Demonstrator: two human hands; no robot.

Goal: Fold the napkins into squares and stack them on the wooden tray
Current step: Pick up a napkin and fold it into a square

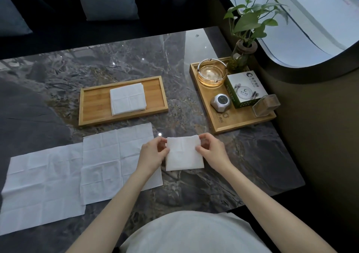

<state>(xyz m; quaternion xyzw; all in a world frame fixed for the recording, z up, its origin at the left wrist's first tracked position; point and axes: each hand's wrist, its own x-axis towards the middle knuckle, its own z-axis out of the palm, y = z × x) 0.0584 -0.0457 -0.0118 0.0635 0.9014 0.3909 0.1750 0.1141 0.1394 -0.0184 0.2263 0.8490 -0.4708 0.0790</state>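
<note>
Pinching a folded napkin [183, 153] by its far corners, the left hand [153, 154] grips the far-left corner and the right hand [212, 151] the far-right corner, fingers closed on the paper; the napkin's near edge lies on the marble counter [120, 58]. Taking the long wooden tray [93, 105] as landmark: the held napkin sits nearer the person than the tray and just off its right end, apart from it. On the tray's floor, slightly right of centre, rests a stack of folded napkins [127, 98] in a near-square shape. Directly on the near side of the tray, close to its front rim, an unfolded napkin [116, 161] lies flat, creased into a grid, the left forearm crossing its right part. A second unfolded napkin [42, 190] lies flat farther to the near-left of the tray, meeting the first along one edge. To the right of the tray, well apart, a second wooden tray [239, 120] carries a glass ashtray [211, 75], a green-and-white box [246, 88], a small grey device [220, 101], a clear plastic container [266, 105] and a glass vase with a green plant [243, 53].
</note>
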